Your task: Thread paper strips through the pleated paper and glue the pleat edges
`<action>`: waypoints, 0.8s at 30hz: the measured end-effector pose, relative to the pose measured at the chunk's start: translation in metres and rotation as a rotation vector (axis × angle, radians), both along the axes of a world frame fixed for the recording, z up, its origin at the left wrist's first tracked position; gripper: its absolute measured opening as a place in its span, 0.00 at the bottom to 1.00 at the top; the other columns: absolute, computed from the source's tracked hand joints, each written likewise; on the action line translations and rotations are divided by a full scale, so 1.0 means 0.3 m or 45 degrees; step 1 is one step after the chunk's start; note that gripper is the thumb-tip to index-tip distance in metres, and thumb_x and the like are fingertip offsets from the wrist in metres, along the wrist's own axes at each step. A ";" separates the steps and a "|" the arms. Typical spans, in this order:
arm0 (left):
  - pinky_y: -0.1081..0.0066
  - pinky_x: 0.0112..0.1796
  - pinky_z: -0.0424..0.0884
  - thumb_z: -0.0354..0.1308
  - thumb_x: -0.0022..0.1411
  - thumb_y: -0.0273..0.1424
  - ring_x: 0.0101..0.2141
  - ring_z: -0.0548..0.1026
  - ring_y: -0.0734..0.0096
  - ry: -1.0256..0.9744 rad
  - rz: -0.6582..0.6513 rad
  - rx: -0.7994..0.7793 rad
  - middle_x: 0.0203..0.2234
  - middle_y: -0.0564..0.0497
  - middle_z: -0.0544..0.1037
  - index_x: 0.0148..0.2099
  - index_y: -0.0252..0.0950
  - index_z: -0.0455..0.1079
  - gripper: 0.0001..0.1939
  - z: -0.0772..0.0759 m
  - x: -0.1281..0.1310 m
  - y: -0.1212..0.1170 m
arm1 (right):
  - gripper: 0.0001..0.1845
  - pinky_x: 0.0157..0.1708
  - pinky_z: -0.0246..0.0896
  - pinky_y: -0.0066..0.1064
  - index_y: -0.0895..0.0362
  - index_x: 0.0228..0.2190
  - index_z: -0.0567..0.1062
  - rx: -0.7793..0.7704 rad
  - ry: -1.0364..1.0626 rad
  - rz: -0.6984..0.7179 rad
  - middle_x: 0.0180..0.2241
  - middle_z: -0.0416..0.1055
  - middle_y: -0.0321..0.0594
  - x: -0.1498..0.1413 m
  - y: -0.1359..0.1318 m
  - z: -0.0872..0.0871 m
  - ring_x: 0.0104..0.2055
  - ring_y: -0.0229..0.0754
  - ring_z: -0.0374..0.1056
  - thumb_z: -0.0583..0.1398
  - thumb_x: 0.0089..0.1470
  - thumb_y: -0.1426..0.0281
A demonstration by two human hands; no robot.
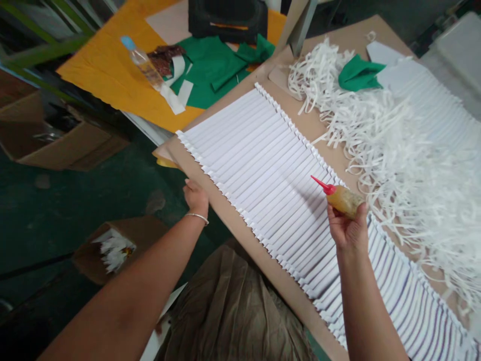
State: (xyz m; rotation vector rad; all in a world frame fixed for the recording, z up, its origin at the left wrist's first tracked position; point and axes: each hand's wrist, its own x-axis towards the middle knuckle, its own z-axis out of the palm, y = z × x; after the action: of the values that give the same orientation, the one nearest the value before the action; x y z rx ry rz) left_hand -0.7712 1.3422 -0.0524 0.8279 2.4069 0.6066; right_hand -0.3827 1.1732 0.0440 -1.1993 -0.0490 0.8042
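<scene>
My right hand [347, 228] grips a small yellowish glue bottle [342, 198] with a red pointed nozzle [322, 184], tip aimed left just above a long row of overlapped white paper pieces [259, 160]. These pieces lie fanned along a brown cardboard board [278, 281]. My left hand [196, 195], a thin bangle on its wrist, rests against the board's near edge beside the row's left end, holding nothing I can see.
A big heap of white paper strips [406, 165] and a green cloth [356, 74] lie beyond the row. A plastic water bottle [145, 62] and green fabric [216, 67] sit on a yellow sheet [108, 75]. Cardboard boxes [112, 245] stand on the dark floor.
</scene>
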 end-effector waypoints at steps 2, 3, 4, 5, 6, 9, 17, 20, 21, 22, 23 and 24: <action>0.54 0.57 0.69 0.30 0.79 0.39 0.55 0.76 0.50 0.073 0.018 0.004 0.53 0.24 0.75 0.55 0.20 0.68 0.31 -0.003 -0.050 0.120 | 0.32 0.42 0.77 0.36 0.54 0.47 0.76 0.008 -0.001 0.004 0.49 0.76 0.41 0.025 0.035 0.003 0.49 0.45 0.76 0.72 0.46 0.48; 0.52 0.57 0.69 0.30 0.80 0.39 0.55 0.76 0.49 0.083 -0.007 0.010 0.54 0.22 0.75 0.55 0.18 0.67 0.32 -0.006 -0.065 0.174 | 0.31 0.40 0.77 0.35 0.54 0.47 0.76 0.002 -0.018 -0.001 0.48 0.77 0.41 0.039 0.060 0.003 0.48 0.44 0.76 0.72 0.47 0.50; 0.51 0.56 0.69 0.30 0.80 0.39 0.55 0.76 0.48 0.106 -0.035 0.011 0.53 0.21 0.74 0.54 0.16 0.67 0.32 -0.010 -0.074 0.219 | 0.30 0.39 0.78 0.34 0.54 0.47 0.76 -0.006 -0.049 -0.006 0.48 0.77 0.40 0.055 0.089 0.003 0.47 0.43 0.76 0.72 0.47 0.52; 0.51 0.55 0.69 0.30 0.80 0.38 0.55 0.76 0.47 0.130 -0.061 0.015 0.52 0.19 0.75 0.53 0.15 0.67 0.31 -0.015 -0.077 0.252 | 0.29 0.39 0.78 0.35 0.54 0.47 0.75 -0.014 -0.098 -0.012 0.47 0.77 0.40 0.072 0.120 0.001 0.45 0.43 0.76 0.73 0.47 0.54; 0.50 0.54 0.70 0.31 0.80 0.38 0.54 0.76 0.46 0.166 -0.072 0.018 0.51 0.19 0.75 0.52 0.15 0.67 0.31 -0.021 -0.075 0.274 | 0.29 0.38 0.78 0.36 0.53 0.47 0.75 -0.018 -0.161 -0.018 0.47 0.77 0.39 0.090 0.154 -0.001 0.44 0.42 0.77 0.73 0.47 0.56; 0.50 0.50 0.72 0.33 0.79 0.38 0.52 0.77 0.44 0.291 -0.039 0.025 0.48 0.20 0.76 0.51 0.18 0.68 0.29 -0.033 -0.059 0.285 | 0.29 0.38 0.79 0.41 0.53 0.48 0.73 -0.008 -0.382 -0.039 0.45 0.76 0.37 0.142 0.252 -0.009 0.42 0.43 0.77 0.73 0.47 0.58; 0.53 0.49 0.74 0.35 0.77 0.34 0.49 0.79 0.46 0.423 -0.095 0.033 0.47 0.22 0.77 0.46 0.21 0.71 0.26 -0.038 -0.063 0.275 | 0.25 0.32 0.79 0.41 0.52 0.43 0.70 -0.108 -0.584 -0.042 0.43 0.73 0.35 0.205 0.415 -0.044 0.39 0.43 0.77 0.73 0.48 0.59; 0.52 0.50 0.74 0.36 0.77 0.32 0.49 0.80 0.45 0.451 -0.080 0.043 0.46 0.22 0.77 0.46 0.20 0.71 0.24 -0.039 -0.062 0.281 | 0.26 0.32 0.79 0.41 0.51 0.44 0.69 -0.136 -0.597 -0.037 0.44 0.72 0.35 0.213 0.442 -0.069 0.41 0.44 0.76 0.72 0.48 0.59; 0.51 0.50 0.74 0.37 0.76 0.31 0.49 0.79 0.45 0.453 -0.075 0.045 0.46 0.22 0.78 0.46 0.20 0.71 0.24 -0.040 -0.062 0.282 | 0.26 0.32 0.79 0.41 0.50 0.44 0.69 -0.142 -0.599 -0.043 0.44 0.72 0.35 0.216 0.450 -0.077 0.41 0.44 0.76 0.73 0.47 0.59; 0.51 0.51 0.74 0.37 0.76 0.31 0.49 0.79 0.45 0.451 -0.068 0.047 0.46 0.23 0.78 0.46 0.20 0.71 0.24 -0.043 -0.063 0.283 | 0.27 0.32 0.79 0.41 0.50 0.44 0.68 -0.147 -0.599 -0.049 0.44 0.72 0.35 0.219 0.456 -0.084 0.42 0.44 0.76 0.73 0.47 0.59; 0.51 0.51 0.73 0.37 0.76 0.32 0.50 0.79 0.45 0.447 -0.063 0.049 0.46 0.23 0.78 0.46 0.21 0.71 0.24 -0.046 -0.065 0.283 | 0.28 0.32 0.79 0.40 0.50 0.45 0.68 -0.151 -0.598 -0.053 0.45 0.72 0.35 0.221 0.462 -0.090 0.42 0.44 0.76 0.73 0.46 0.59; 0.51 0.52 0.73 0.37 0.76 0.32 0.50 0.79 0.45 0.443 -0.062 0.052 0.46 0.23 0.78 0.46 0.21 0.71 0.24 -0.049 -0.067 0.284 | 0.29 0.32 0.79 0.40 0.49 0.45 0.68 -0.156 -0.595 -0.052 0.45 0.72 0.35 0.223 0.466 -0.095 0.42 0.44 0.76 0.73 0.46 0.59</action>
State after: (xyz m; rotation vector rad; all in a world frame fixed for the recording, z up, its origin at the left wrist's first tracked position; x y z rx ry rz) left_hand -0.7914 1.4274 -0.0672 1.0822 2.6808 0.5295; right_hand -0.3158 1.3130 0.0155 -1.4805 -0.3611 0.4829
